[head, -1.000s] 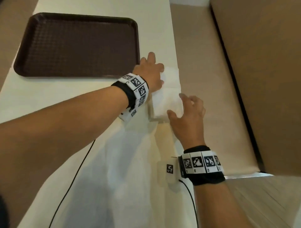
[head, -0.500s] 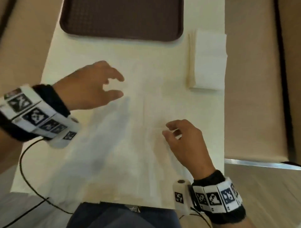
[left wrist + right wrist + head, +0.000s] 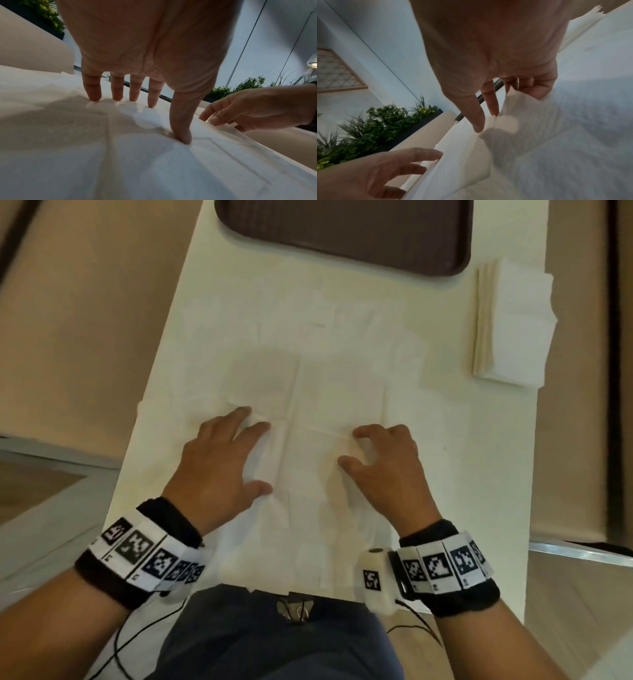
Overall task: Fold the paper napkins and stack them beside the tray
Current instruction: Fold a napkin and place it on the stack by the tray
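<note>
Open napkin [image 3: 329, 392] lies flat mid-table [image 3: 164, 344], near the person. Left hand [image 3: 219, 463] presses it with straight, spread fingers [image 3: 93, 89], thumb down too. Right hand [image 3: 383, 467] has curled fingers, thumb and forefinger pinching up a ridge of the napkin. Folded stack [image 3: 513, 326] sits just right of the tray [image 3: 342, 231], well apart from both hands.
</note>
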Motion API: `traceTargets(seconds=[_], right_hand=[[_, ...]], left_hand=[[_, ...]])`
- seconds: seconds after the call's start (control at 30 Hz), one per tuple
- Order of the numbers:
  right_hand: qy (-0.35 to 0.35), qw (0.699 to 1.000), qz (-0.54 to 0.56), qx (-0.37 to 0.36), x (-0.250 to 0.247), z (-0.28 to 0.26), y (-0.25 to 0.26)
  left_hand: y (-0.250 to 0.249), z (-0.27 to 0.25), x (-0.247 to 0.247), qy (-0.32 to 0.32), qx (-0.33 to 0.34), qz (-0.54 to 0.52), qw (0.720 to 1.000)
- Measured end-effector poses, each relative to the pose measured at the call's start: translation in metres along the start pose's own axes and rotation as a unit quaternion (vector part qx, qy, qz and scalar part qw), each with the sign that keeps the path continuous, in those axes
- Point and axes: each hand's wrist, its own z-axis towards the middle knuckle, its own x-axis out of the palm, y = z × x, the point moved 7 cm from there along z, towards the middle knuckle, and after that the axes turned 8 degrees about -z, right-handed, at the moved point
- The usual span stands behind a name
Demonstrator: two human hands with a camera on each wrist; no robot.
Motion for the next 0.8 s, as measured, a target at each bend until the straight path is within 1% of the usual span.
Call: traceTargets(seconds=[0.13,0.2,0.23,0.27,0.3,0.33,0.37,0.4,0.43,0.47,0.53,0.7,0.8], right_hand=[[-0.038,0.999,-0.014,-0.003,-0.001,0.001,0.008],[-0.095,0.994,-0.05,-0.013,-0.006,-0.002,0.015],[-0.127,0.99,-0.057,-0.027,-0.009,-0.004,0.022],[-0.144,0.987,-0.049,-0.046,-0.01,-0.005,0.03],[-0.134,0.988,-0.031,-0.064,-0.008,-0.003,0.04],[-0.102,0.992,-0.02,-0.076,-0.002,-0.001,0.05],[-0.061,0.994,-0.032,-0.082,0.006,0.003,0.058],[-0.027,0.994,-0.067,-0.085,0.015,0.006,0.064],[-0.01,0.991,-0.105,-0.086,0.021,0.008,0.069],[-0.005,0.988,-0.133,-0.084,0.024,0.01,0.072],[-0.004,0.985,-0.152,-0.077,0.027,0.012,0.075],[0.028,0.987,-0.146,-0.063,0.03,0.014,0.074],[0.013,0.988,-0.14,-0.068,0.029,0.012,0.073]], left_hand=[[0.003,-0.001,-0.001,-0.001,0.009,-0.01,1.0],[0.003,-0.003,-0.001,0.0,0.012,-0.008,1.0],[0.003,-0.003,-0.001,0.0,0.014,-0.009,1.0],[0.003,-0.004,0.0,0.0,0.015,-0.011,1.0],[0.004,-0.005,-0.001,-0.002,0.015,-0.014,1.0],[0.005,-0.005,-0.001,-0.005,0.014,-0.017,1.0],[0.007,-0.006,-0.001,-0.01,0.013,-0.02,1.0],[0.008,-0.007,-0.001,-0.016,0.012,-0.024,1.0],[0.009,-0.008,-0.001,-0.022,0.011,-0.028,0.999],[0.01,-0.008,-0.001,-0.027,0.011,-0.032,0.999],[0.011,-0.009,-0.001,-0.033,0.01,-0.033,0.999],[0.013,-0.01,-0.001,-0.047,-0.001,-0.013,0.999],[0.017,-0.008,-0.001,-0.049,-0.02,0.0,0.999]])
